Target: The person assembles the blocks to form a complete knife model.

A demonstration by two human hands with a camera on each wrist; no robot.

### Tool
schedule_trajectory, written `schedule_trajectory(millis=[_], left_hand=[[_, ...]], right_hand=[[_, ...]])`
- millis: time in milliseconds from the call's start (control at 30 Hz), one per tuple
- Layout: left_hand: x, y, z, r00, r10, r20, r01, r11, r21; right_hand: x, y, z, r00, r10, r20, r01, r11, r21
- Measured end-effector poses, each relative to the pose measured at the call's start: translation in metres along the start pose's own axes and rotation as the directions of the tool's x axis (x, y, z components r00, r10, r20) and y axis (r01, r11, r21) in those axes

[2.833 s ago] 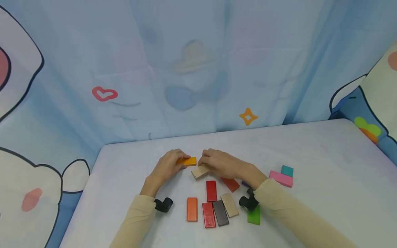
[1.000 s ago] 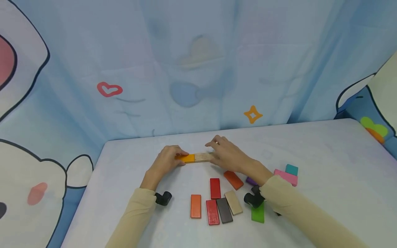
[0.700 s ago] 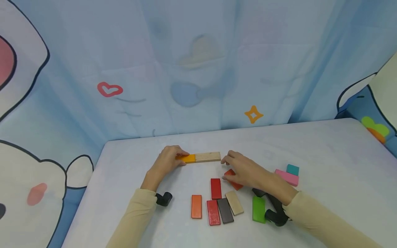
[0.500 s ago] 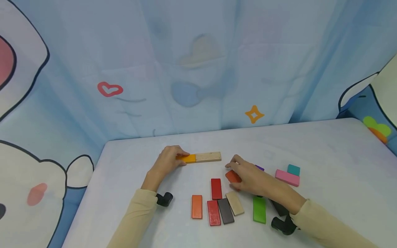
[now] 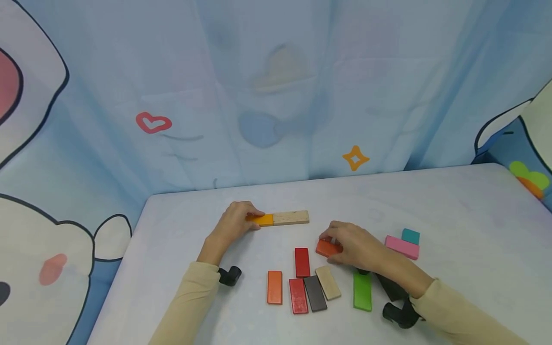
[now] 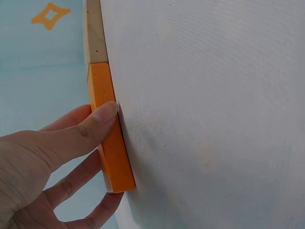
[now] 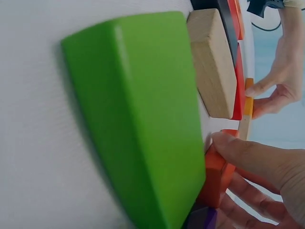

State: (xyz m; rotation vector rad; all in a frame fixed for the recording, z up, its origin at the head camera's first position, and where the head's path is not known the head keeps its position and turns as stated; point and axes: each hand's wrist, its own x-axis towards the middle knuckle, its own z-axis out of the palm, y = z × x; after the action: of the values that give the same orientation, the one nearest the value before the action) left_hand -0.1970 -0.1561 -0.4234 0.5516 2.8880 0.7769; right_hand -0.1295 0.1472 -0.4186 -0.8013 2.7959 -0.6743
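My left hand (image 5: 233,223) pinches a yellow-orange block (image 6: 110,143) between thumb and fingers at the far side of the table. End to end with that block, on its right, lies a plain wooden block (image 5: 291,217). My right hand (image 5: 358,244) grips a red-orange block (image 5: 328,248), thumb on the near side and fingers on the far side. In the right wrist view a purple block (image 7: 206,218) shows beside the red-orange one, and a green block (image 7: 143,109) fills the foreground.
Nearer the front lie an orange block (image 5: 274,287), two red blocks (image 5: 302,262), a dark grey block (image 5: 316,293) and a second wooden block (image 5: 328,282). Right of my right hand are a pink block (image 5: 402,247) and a teal block (image 5: 410,235). A blue curtain (image 5: 276,96) hangs behind the table.
My right hand set the wooden block against the yellow-orange one, let it go, moved right and nearer, and took hold of the red-orange block, which has turned slightly. My left hand stays on its block.
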Motion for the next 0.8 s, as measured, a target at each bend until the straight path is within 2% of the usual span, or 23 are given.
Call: schedule_trajectory(millis=[233, 400, 600, 800], left_hand=[[-0.001, 0.002, -0.001, 1.000, -0.008, 0.005, 0.008, 1.000, 0.009], [-0.002, 0.002, -0.001, 1.000, -0.002, 0.002, 0.001, 1.000, 0.011], [-0.002, -0.001, 0.000, 1.000, 0.024, -0.004, -0.024, 1.000, 0.000], [-0.002, -0.001, 0.002, 1.000, 0.024, -0.010, -0.024, 1.000, -0.004]], right_hand=[[0.003, 0.003, -0.002, 0.997, -0.071, -0.028, 0.071, 0.997, -0.003], [0.007, 0.012, -0.007, 0.994, -0.074, -0.083, 0.074, 0.997, -0.004], [0.022, 0.028, -0.016, 0.986, -0.098, -0.138, 0.097, 0.995, -0.013], [0.041, 0.035, -0.013, 0.979, -0.114, -0.170, 0.114, 0.993, -0.005]])
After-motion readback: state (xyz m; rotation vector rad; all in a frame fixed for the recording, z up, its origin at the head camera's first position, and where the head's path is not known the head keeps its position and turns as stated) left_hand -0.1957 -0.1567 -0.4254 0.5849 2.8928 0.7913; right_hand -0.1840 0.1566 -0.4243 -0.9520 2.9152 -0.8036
